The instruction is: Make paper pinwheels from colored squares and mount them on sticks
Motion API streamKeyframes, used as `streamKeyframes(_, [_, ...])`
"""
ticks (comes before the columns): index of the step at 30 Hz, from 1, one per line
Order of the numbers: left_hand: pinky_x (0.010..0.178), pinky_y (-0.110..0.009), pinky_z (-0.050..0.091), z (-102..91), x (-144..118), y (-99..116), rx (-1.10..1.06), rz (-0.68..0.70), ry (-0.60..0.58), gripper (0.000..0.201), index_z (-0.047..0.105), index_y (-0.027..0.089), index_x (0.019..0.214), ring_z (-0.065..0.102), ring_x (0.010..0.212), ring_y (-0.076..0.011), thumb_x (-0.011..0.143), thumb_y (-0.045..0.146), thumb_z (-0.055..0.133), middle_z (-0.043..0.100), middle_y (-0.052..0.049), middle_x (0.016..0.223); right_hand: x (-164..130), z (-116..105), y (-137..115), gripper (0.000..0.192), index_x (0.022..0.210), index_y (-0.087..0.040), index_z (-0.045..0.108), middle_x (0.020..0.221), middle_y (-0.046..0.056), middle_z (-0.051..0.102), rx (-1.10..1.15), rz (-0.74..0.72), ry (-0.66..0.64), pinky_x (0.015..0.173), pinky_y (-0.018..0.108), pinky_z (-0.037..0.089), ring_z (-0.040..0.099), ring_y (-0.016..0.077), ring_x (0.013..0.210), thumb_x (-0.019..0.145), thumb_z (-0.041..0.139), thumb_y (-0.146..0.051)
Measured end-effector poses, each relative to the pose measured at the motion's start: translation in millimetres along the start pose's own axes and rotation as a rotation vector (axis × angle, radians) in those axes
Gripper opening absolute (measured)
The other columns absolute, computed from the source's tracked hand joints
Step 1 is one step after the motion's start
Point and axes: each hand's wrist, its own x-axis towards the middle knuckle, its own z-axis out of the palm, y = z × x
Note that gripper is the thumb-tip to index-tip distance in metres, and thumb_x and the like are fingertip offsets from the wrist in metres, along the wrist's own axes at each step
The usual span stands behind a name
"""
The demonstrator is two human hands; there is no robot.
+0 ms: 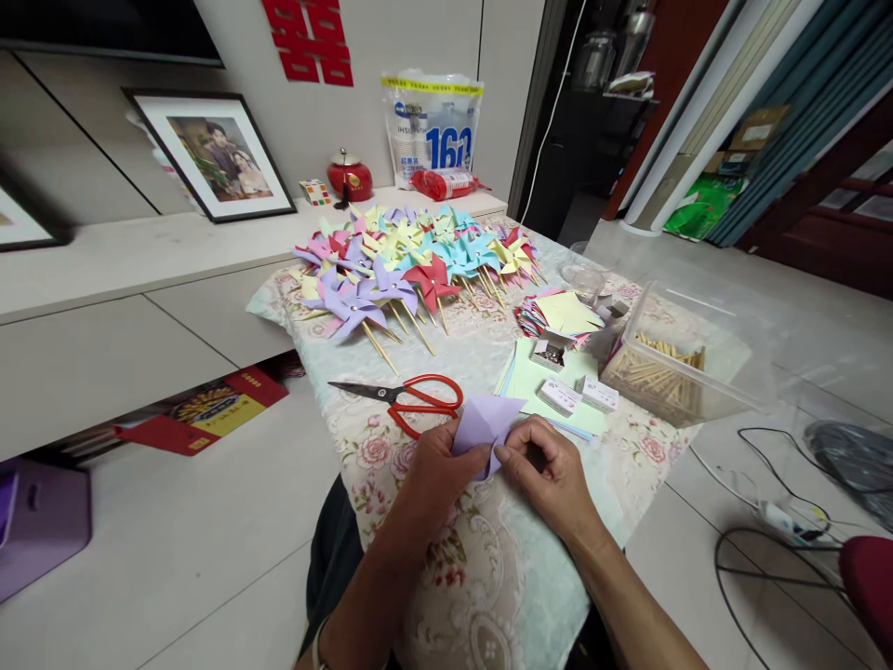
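Observation:
Both hands hold a light purple paper piece [483, 421] just above the flowered tablecloth [481, 558]. My left hand [436, 475] grips its lower left part. My right hand [548, 475] pinches its lower right edge with thumb and forefinger. Red-handled scissors [411, 398] lie shut on the cloth just beyond my left hand. A pile of finished paper pinwheels on wooden sticks [411, 261], in purple, pink, yellow, blue and red, covers the far end of the table.
Right of my hands lie green paper sheets [537, 377], small white boxes [579, 395], a stack of coloured paper squares [562, 314] and a clear box of wooden sticks [662, 372]. A low cabinet [104, 279] with framed pictures stands left. Cables [767, 502] lie on the floor at right.

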Motion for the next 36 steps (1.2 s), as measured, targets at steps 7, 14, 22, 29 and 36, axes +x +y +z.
streamKeyframes(7, [0.058,-0.024,0.037,-0.9,-1.1,-3.7,0.008,-0.004,-0.005,0.018,0.071,0.012,0.079,0.047,0.059,-0.0113,0.067,0.024,0.071,0.063,0.001,0.065,-0.1,0.7,1.6,0.019,0.072,-0.021,0.057,0.072,-0.001,0.056,-0.022,0.011,-0.009,0.063,0.028,0.040,0.053,0.0159,0.069,0.088,0.066,-0.026])
streamKeyframes(14, [0.058,-0.024,0.038,1.1,-4.6,1.7,0.006,0.008,-0.020,0.015,0.070,0.013,0.076,0.049,0.058,-0.0119,0.067,0.025,0.071,0.063,0.001,0.063,1.3,0.1,-0.5,0.019,0.071,-0.021,0.057,0.071,-0.001,0.056,-0.032,0.020,-0.010,0.062,0.028,0.040,0.053,0.0157,0.068,0.087,0.066,-0.025])
streamKeyframes(22, [0.055,-0.024,0.035,3.8,-7.7,2.4,0.006,0.022,0.008,0.015,0.066,0.014,0.072,0.044,0.056,-0.0106,0.068,0.028,0.072,0.056,0.003,0.060,1.9,0.0,-2.2,0.020,0.069,-0.021,0.057,0.070,0.000,0.057,-0.029,0.024,-0.009,0.061,0.028,0.041,0.054,0.0160,0.067,0.086,0.065,-0.026])
streamKeyframes(29, [0.055,-0.024,0.036,5.8,-6.1,-1.1,0.010,-0.013,0.064,0.021,0.067,0.014,0.071,0.046,0.054,-0.0111,0.069,0.033,0.075,0.056,0.002,0.059,1.1,-0.4,-2.3,0.020,0.068,-0.021,0.057,0.069,-0.001,0.057,-0.015,0.018,-0.010,0.060,0.027,0.040,0.053,0.0156,0.066,0.086,0.066,-0.025])
streamKeyframes(36, [0.054,-0.024,0.035,6.0,-7.2,0.4,-0.021,-0.018,0.072,0.025,0.066,0.014,0.070,0.044,0.053,-0.0104,0.067,0.037,0.076,0.056,0.003,0.058,0.2,-0.4,-1.5,0.020,0.070,-0.021,0.060,0.070,0.000,0.058,0.026,0.030,-0.019,0.062,0.028,0.041,0.054,0.0160,0.067,0.087,0.068,-0.028])
